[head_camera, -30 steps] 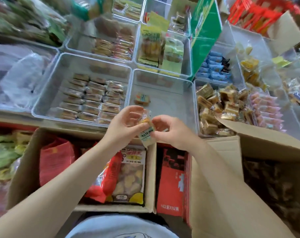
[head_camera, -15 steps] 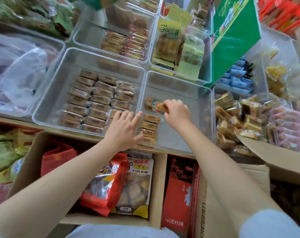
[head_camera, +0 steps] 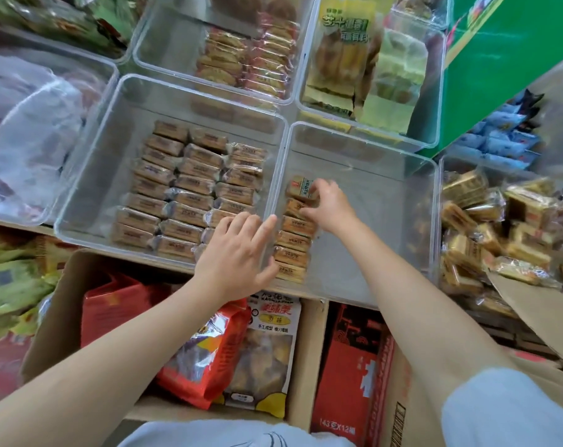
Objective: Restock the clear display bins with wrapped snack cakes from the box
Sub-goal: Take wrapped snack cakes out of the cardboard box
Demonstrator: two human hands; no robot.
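Far left: a clear bin [head_camera: 3, 188] stuffed with a crinkly plastic bag [head_camera: 32, 130], green packs [head_camera: 12, 285] piled below it. Next over, a big bin [head_camera: 90, 175] holding three neat columns of wrapped brown cakes [head_camera: 190, 188], filling the right half or so. Behind that, another bin [head_camera: 164, 53] with rows of biscuits [head_camera: 241, 56]. Down front, an open cardboard box [head_camera: 51, 317] with red bags [head_camera: 112, 311] and a clear-window snack pack [head_camera: 267, 350] inside. Left hand [head_camera: 238, 256] over the rim between the two front bins, fingers straight and spread, holding nothing, fingertips [head_camera: 270, 221] right by the divider wall; can't tell if actually touching it. Middle bin [head_camera: 386, 240] mostly bare, just a single column of snack cakes [head_camera: 293, 243] lined up against its left wall. Right hand [head_camera: 328, 204] at the top end of that column, fingers curled down, pinching a cake [head_camera: 301, 186] near the far end of the row. Behind, a bin [head_camera: 435, 91] with yellow and pale green packs [head_camera: 344, 53] standing up, then a green box [head_camera: 515, 59] leaning in. Below, a red carton [head_camera: 351, 375] beside the open box. Far right: blue packs [head_camera: 502, 143], a bin [head_camera: 448, 221] of jumbled gold-wrapped cakes [head_camera: 486, 227], and a cardboard flap [head_camera: 538, 311] poking over its corner.
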